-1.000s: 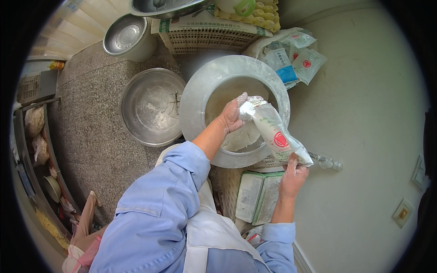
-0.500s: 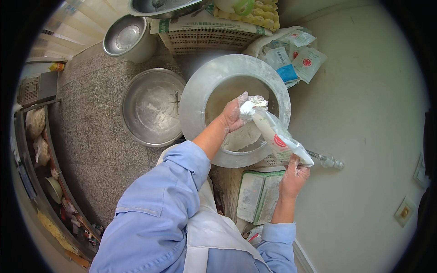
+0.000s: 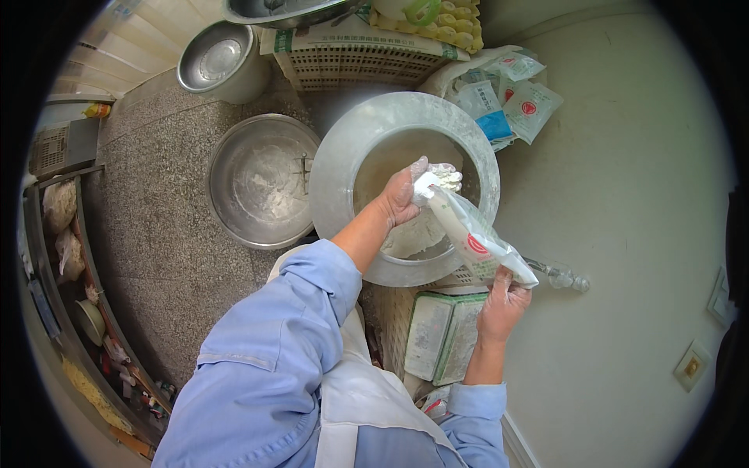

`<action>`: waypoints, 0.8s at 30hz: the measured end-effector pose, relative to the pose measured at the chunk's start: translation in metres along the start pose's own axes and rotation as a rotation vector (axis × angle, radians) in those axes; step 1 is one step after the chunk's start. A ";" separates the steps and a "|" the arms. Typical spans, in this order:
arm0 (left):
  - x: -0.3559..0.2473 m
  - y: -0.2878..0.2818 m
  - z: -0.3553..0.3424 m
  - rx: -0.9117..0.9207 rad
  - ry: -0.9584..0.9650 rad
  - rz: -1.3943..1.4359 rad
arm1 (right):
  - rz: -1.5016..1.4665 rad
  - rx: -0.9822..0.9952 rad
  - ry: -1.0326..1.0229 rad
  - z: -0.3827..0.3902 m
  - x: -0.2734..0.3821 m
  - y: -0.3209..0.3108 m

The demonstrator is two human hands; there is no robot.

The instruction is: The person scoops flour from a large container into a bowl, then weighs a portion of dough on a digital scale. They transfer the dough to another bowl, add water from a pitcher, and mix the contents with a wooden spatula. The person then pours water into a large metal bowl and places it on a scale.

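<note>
My left hand point(image 3: 403, 192) is held cupped above the opening of a wide-rimmed metal mixer bowl point(image 3: 460, 125), and white powder point(image 3: 427, 185) sits in its palm and coats its fingers. A printed white-and-clear plastic bag point(image 3: 472, 234) slopes down to the palm, its mouth at the powder. My right hand point(image 3: 503, 306) grips the bag's upper end at the right, thumb and fingers closed on the plastic. Below both, pale flour-like material point(image 3: 417, 236) lies inside the bowl.
A steel basin point(image 3: 265, 179) stands left of the bowl, with a smaller metal pot point(image 3: 218, 58) behind. At the back are a plastic crate point(image 3: 351, 66) and an egg tray point(image 3: 456, 27). Small bags point(image 3: 534, 109) fill a sack near the right wall. Shelves point(image 3: 97, 288) line the left.
The powder at my left palm and fingers looks slightly fuller. Both hands and the bag hold nearly the same positions, and the view has shifted a little.
</note>
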State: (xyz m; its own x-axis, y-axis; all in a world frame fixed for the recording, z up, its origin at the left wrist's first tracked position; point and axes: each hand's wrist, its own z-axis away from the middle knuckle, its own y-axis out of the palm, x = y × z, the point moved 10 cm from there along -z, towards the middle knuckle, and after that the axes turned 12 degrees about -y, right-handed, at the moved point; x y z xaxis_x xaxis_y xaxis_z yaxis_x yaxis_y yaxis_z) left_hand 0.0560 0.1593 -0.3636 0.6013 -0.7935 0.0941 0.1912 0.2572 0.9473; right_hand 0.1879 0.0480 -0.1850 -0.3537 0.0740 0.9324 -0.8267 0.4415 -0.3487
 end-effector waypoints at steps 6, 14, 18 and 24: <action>-0.001 0.001 0.002 -0.007 -0.002 -0.011 | -0.007 0.004 0.005 0.000 0.000 0.000; -0.002 0.000 0.001 -0.012 -0.001 -0.011 | -0.036 -0.013 -0.013 -0.003 -0.001 0.000; -0.002 0.000 0.001 -0.011 0.002 -0.012 | -0.016 -0.042 0.028 0.000 -0.003 -0.006; -0.002 0.000 0.002 -0.018 0.008 -0.008 | -0.006 -0.043 -0.026 -0.005 0.001 -0.006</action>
State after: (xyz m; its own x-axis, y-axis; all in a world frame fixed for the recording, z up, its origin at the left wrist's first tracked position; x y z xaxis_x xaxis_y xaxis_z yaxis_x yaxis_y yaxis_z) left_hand 0.0538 0.1601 -0.3628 0.6056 -0.7913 0.0842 0.2096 0.2606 0.9424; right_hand 0.1948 0.0493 -0.1812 -0.3610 0.0482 0.9313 -0.8092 0.4803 -0.3385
